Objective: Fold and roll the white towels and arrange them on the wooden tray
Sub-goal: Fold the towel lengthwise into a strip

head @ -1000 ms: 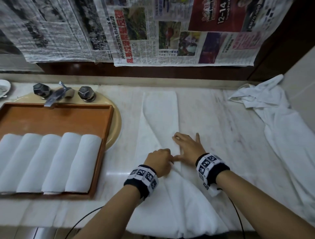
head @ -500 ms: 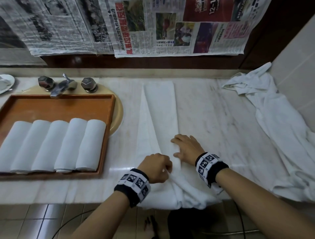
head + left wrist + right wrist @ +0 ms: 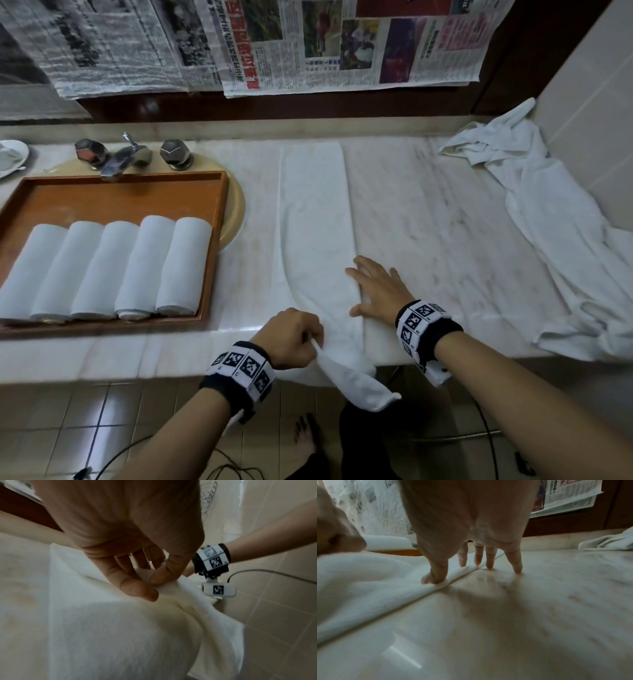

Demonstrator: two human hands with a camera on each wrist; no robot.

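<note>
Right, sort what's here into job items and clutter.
Job:
- flat white towel, pinched by left hand, pressed by right hand
- wooden tray
- five rolled white towels
- crumpled white towels

Clutter:
- chrome tap
- hanging newspapers
</note>
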